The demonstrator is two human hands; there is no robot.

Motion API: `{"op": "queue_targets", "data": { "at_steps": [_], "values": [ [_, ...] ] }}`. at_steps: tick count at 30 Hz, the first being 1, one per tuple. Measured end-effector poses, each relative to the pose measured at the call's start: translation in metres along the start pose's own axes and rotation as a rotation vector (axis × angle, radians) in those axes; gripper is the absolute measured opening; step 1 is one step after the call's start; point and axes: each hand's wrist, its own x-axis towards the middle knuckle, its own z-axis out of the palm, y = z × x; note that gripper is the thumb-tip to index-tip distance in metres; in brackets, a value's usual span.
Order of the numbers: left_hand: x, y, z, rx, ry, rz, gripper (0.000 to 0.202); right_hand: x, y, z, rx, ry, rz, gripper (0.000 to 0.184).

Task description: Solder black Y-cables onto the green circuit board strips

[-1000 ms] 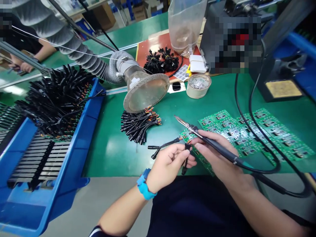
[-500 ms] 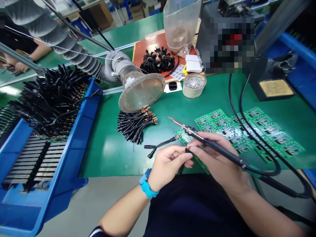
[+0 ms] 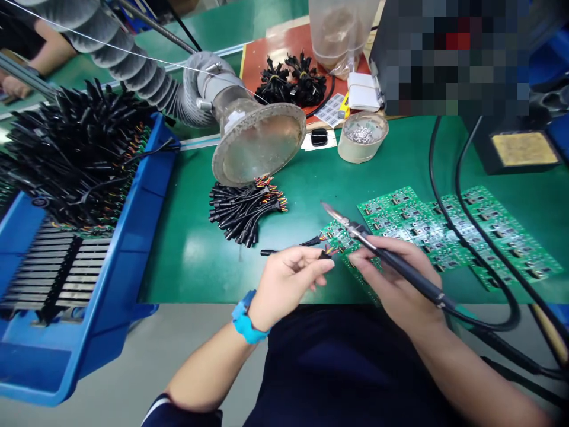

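My left hand (image 3: pixel 291 279), with a blue band on its wrist, pinches a short black cable (image 3: pixel 326 255) whose thin coloured wire ends point right. In my right hand (image 3: pixel 400 279) lies a soldering iron (image 3: pixel 391 259), its bare tip up and to the left, above the bench. Just beyond the fingers is a green circuit board panel (image 3: pixel 340 236), partly covered by my right hand. Another black cable (image 3: pixel 269 252) lies behind my left hand, its wire ends at the panel's edge. More circuit board panels (image 3: pixel 480 219) spread to the right under the iron's cord.
A bundle of black cables (image 3: pixel 246 213) lies below a fume extractor hood (image 3: pixel 262 145). Left stands a blue bin (image 3: pixel 146 172) heaped with cabled boards. Behind are a round tub (image 3: pixel 362 148) of metal bits and a sponge stand (image 3: pixel 524 148). A co-worker's arm (image 3: pixel 53 50) shows far left.
My left hand has drawn left, away from my right fingers, with the cable in its pinch. The soldering iron has shifted slightly right. The whole view has moved a little.
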Motion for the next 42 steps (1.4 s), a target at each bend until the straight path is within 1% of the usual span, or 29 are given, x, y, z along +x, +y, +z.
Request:
{"op": "queue_targets", "data": {
  "at_steps": [1,2,3,5,6,8,10,11,13,15,17,20,22,25,30,32,34,39,42],
  "values": [
    [0.001,0.001,-0.003,-0.071,-0.007,-0.067,0.016,0.0,0.001,0.0,-0.008,0.034,-0.003,0.035],
    [0.002,0.002,-0.006,-0.104,-0.01,-0.099,0.016,0.002,0.001,-0.001,-0.018,0.065,-0.019,0.034],
    [0.001,0.003,-0.008,-0.101,-0.005,-0.096,0.016,0.003,0.001,-0.003,-0.037,0.093,-0.047,0.033],
    [-0.003,0.003,-0.01,-0.006,0.046,-0.019,0.021,0.005,0.001,-0.008,-0.094,0.099,-0.12,0.032],
    [-0.005,0.003,-0.011,0.091,0.085,0.046,0.024,0.005,0.002,-0.012,-0.126,0.093,-0.143,0.032],
    [-0.008,0.0,-0.01,0.363,0.144,0.208,0.026,0.005,0.004,-0.02,-0.155,0.063,-0.151,0.035],
    [-0.008,-0.005,-0.007,0.647,0.124,0.333,0.022,0.002,0.009,-0.028,-0.145,0.033,-0.165,0.038],
    [-0.006,-0.009,-0.005,0.763,0.089,0.363,0.021,0.001,0.011,-0.032,-0.149,0.04,-0.196,0.04],
    [0.0,-0.016,0.0,0.918,0.032,0.381,0.023,-0.003,0.016,-0.037,-0.179,0.086,-0.316,0.039],
    [0.005,-0.022,0.005,0.998,0.03,0.394,0.025,-0.006,0.02,-0.04,-0.212,0.155,-0.429,0.036],
    [0.009,-0.025,0.009,1.03,0.049,0.416,0.027,-0.01,0.022,-0.04,-0.225,0.157,-0.455,0.033],
    [0.011,-0.026,0.011,1.05,0.059,0.424,0.028,-0.014,0.025,-0.039,-0.226,0.092,-0.41,0.03],
    [0.012,-0.027,0.012,1.052,0.059,0.428,0.028,-0.015,0.026,-0.038,-0.221,0.063,-0.406,0.028],
    [0.012,-0.028,0.011,1.048,0.066,0.435,0.028,-0.015,0.027,-0.037,-0.262,0.05,-0.419,0.023],
    [0.013,-0.029,0.011,1.046,0.068,0.432,0.027,-0.019,0.022,-0.036,-0.363,0.068,-0.412,0.015],
    [0.013,-0.029,0.011,1.047,0.07,0.431,0.027,-0.019,0.02,-0.036,-0.374,0.032,-0.401,0.013],
    [0.013,-0.029,0.012,1.048,0.076,0.435,0.027,-0.018,0.018,-0.037,-0.365,-0.004,-0.407,0.012],
    [0.013,-0.031,0.013,1.049,0.095,0.452,0.027,-0.008,0.009,-0.035,-0.319,-0.04,-0.468,0.013],
    [0.013,-0.031,0.013,1.051,0.1,0.457,0.027,-0.002,0.003,-0.033,-0.291,-0.095,-0.464,0.012]
  ]
}}
